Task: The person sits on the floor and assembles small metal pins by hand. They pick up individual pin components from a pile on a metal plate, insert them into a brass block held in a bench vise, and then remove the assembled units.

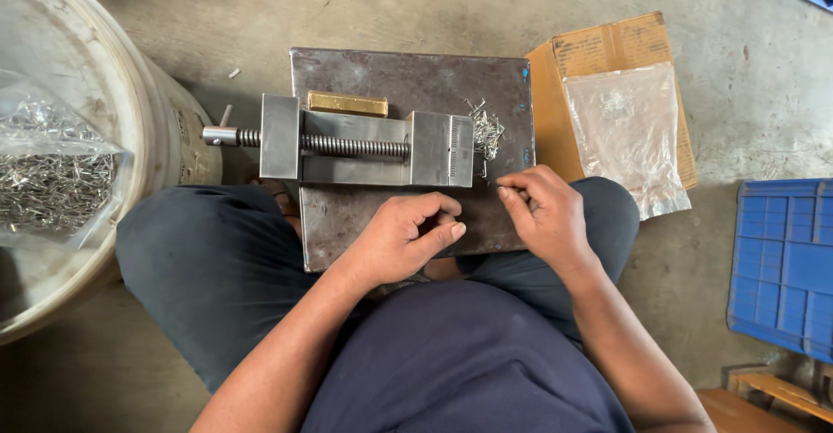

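Observation:
A steel vise [364,145] with a threaded screw lies across a grey metal plate [408,86] on my lap. Behind it rests a small brass block [347,103]. A little heap of thin metal pins [487,127] sits beside the vise's right jaw. My left hand [408,238] is curled on the plate's near edge, thumb against fingers; whether it pinches a pin I cannot tell. My right hand [542,212] rests on the plate just below the pin heap, fingertips pinched together, anything between them too small to see.
A white bucket [130,112] at the left holds a clear bag of shiny pins [52,181]. A cardboard box [612,47] with a clear plastic bag [625,129] on it lies at the right. A blue crate [785,259] stands at the far right on the concrete floor.

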